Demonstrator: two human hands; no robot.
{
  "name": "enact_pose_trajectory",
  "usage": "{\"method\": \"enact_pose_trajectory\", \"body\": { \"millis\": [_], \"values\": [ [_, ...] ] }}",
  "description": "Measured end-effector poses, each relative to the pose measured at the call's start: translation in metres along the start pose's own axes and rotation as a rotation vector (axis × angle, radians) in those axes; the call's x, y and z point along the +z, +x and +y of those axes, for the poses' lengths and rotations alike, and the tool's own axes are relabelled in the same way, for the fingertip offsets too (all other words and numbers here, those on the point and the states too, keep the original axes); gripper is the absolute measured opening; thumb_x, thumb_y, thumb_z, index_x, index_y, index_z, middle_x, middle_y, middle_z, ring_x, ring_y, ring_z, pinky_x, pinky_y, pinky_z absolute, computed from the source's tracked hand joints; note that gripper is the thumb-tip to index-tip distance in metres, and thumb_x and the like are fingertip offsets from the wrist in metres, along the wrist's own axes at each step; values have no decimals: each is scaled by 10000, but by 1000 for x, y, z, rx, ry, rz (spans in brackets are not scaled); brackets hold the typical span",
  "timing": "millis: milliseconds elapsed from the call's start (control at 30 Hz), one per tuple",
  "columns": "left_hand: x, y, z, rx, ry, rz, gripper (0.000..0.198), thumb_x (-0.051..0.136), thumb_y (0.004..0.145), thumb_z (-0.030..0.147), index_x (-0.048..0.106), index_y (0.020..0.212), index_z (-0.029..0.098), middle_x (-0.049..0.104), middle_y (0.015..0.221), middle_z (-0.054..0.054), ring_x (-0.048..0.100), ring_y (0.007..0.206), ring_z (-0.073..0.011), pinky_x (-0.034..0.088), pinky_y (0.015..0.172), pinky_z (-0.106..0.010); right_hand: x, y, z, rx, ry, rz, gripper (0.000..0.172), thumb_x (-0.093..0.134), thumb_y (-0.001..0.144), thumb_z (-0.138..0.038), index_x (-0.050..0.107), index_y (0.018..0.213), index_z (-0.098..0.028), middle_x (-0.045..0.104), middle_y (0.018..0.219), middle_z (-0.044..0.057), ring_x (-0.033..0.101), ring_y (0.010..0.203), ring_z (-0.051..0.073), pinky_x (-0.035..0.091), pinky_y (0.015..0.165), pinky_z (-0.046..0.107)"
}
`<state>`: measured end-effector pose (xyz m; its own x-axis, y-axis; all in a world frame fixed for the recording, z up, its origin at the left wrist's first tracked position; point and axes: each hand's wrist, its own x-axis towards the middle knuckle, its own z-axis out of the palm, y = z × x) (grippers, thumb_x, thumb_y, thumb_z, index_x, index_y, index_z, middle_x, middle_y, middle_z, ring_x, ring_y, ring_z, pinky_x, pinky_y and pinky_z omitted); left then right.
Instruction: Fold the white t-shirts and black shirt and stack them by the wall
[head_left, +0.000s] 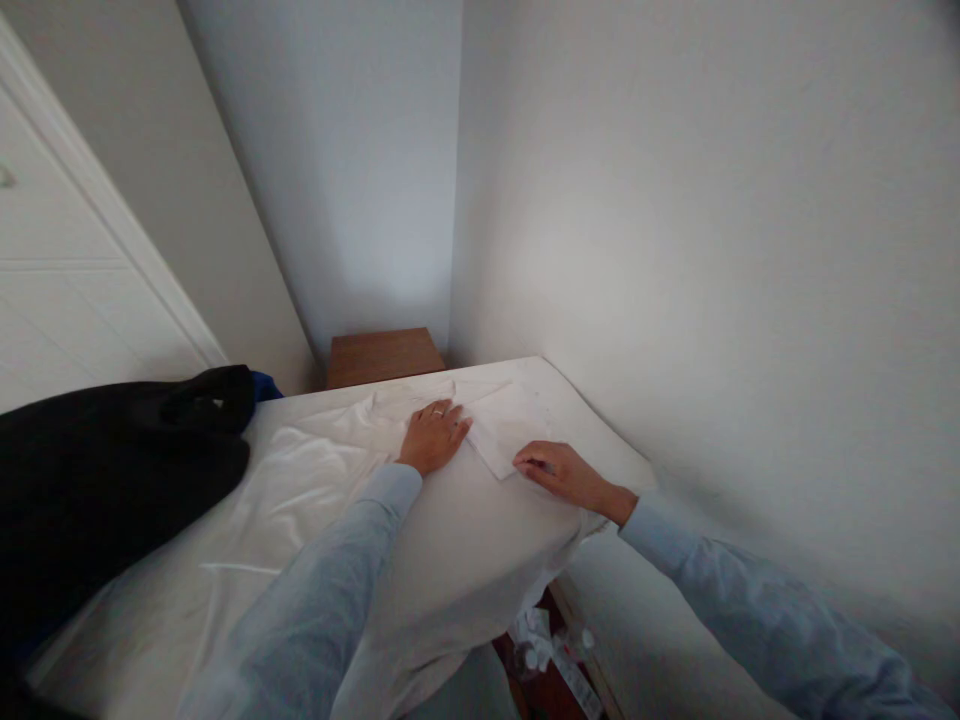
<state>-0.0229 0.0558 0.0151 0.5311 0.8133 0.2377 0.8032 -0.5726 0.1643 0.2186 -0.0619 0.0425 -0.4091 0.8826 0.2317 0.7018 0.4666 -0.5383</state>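
A thin white garment lies wrinkled over a table top with a white cover. Its flat, squared end, perhaps a sleeve, points toward the far right corner. My left hand lies palm down on the fabric at the left of that end, fingers stretched out, a ring on one finger. At the near right corner of the flat end, my right hand is closed in a pinch, thumb against fingertips, on the edge of the cloth. White on white makes the garment's outline hard to follow.
A black garment with some blue is heaped at the left. Walls meet behind the table, the right one close by. A brown wooden piece of furniture stands in the corner. Below the near edge are clear plastic items.
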Motion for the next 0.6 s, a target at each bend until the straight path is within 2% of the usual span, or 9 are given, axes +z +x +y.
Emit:
{"method": "enact_pose_trajectory", "body": {
  "millis": [67, 167, 233, 300, 367, 500, 600],
  "values": [
    [-1, 0, 0, 4, 1, -18, 542, 298, 1015, 520, 545, 1376, 199, 499, 1484, -128, 427, 1381, -271, 360, 1096, -445, -4, 4, 5, 7, -27, 95, 316, 458, 1000, -402, 703, 1011, -202, 728, 978, 70, 667, 867, 182, 544, 796, 319],
    [-2, 0, 0, -1, 1, -53, 571, 396, 980, 542, 515, 1411, 188, 464, 1512, -141, 400, 1402, -290, 332, 1118, -456, -8, 12, 17, -27, -180, 169, 378, 443, 1003, -423, 657, 1236, -216, 681, 1232, 106, 624, 1143, 234, 501, 1009, 432],
    [-3, 0, 1, -8, 5, -65, 578, 416, 975, 514, 481, 1445, 185, 450, 1524, -138, 388, 1411, -288, 325, 1125, -450, -9, 14, 27, -58, -281, 73, 481, 450, 995, -465, 564, 1385, -207, 571, 1412, 120, 516, 1320, 260, 412, 1124, 483],
    [-4, -1, 1, 3, 13, -65, 590, 403, 983, 481, 419, 1493, 185, 451, 1523, -136, 388, 1411, -279, 328, 1122, -443, -11, 10, 39, -64, -345, -76, 571, 431, 993, -514, 507, 1445, -173, 479, 1498, 135, 438, 1397, 269, 368, 1167, 482],
    [-5, -3, 2, 18, 29, -63, 590, 389, 988, 466, 397, 1511, 193, 451, 1523, -137, 390, 1410, -281, 334, 1115, -446, -15, 3, 52, -27, -393, -173, 628, 376, 1001, -546, 483, 1461, -132, 423, 1533, 153, 393, 1430, 273, 339, 1188, 472],
    [-5, -4, 5, 6, 64, -70, 558, 393, 981, 475, 475, 1466, 210, 429, 1538, -139, 374, 1421, -300, 319, 1125, -449, -26, -10, 72, 157, -473, -179, 677, 246, 1018, -564, 485, 1460, -111, 416, 1530, 171, 405, 1421, 297, 326, 1188, 503],
    [-2, -4, 4, 10, 62, -66, 588, 390, 979, 491, 458, 1479, 188, 416, 1546, -145, 340, 1443, -305, 271, 1162, -446, -28, -1, 71, 184, -494, -124, 705, 219, 1013, -581, 478, 1466, -107, 432, 1516, 182, 401, 1421, 308, 326, 1183, 522]
  ]
}}
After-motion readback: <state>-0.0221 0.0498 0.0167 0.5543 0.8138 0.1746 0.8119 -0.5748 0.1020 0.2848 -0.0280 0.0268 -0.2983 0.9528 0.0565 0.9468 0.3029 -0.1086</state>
